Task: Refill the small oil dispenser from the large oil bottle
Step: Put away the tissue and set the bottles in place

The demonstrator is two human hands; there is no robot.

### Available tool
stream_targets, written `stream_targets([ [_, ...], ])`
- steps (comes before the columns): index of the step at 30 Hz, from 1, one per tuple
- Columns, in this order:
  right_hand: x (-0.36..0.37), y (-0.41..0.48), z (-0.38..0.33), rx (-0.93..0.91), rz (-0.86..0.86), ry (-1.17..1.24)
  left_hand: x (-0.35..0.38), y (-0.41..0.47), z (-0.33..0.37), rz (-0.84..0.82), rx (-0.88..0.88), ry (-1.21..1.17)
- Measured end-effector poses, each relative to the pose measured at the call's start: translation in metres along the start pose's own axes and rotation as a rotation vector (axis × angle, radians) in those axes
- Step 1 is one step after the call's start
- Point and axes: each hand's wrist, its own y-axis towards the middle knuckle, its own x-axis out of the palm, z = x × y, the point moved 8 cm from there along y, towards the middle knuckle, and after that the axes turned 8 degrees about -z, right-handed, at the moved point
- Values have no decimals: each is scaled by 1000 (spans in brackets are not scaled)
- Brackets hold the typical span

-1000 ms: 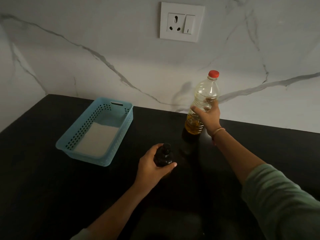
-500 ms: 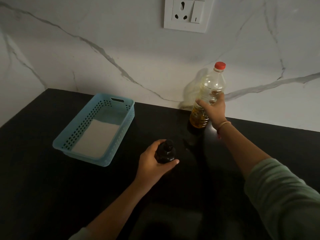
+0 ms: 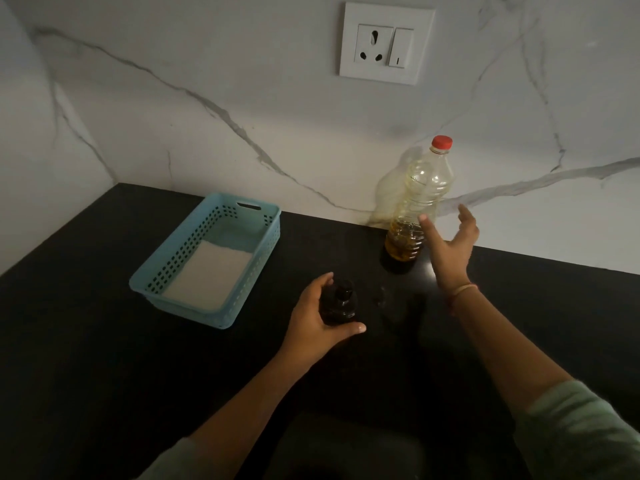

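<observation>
I've got the small oil dispenser [image 3: 341, 303] centre frame on the black counter [image 3: 104, 358], left hand [image 3: 311, 323] curled round it; large oil bottle [image 3: 420, 199] stands right of centre by the wall, right hand [image 3: 450, 247] now spread wide beside it, grip let go; blue basket [image 3: 180, 247] centre left

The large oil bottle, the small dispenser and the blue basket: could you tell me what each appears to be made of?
The large oil bottle looks like clear, glossy plastic: see-through wall, moulded ribs, with a red cap. The small dispenser is dark and shiny, glass or plastic; too dim to tell. The blue basket seems matte moulded plastic, its walls pierced with rows of holes.
</observation>
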Motion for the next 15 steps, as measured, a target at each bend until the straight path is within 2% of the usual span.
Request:
stream_targets([
  [3,2,-29,-2,-28,-26,40,-3,-3,-6,4,-6,23],
  [7,24,-54,0,-49,-203,11,-10,-13,-11,31,-18,57],
  [11,59,-70,13,0,-495,-117,-19,-22,-13,61,-18,75],
  [15,95,-99,31,198,-922,-130,-30,-31,-12,92,-24,83],
])
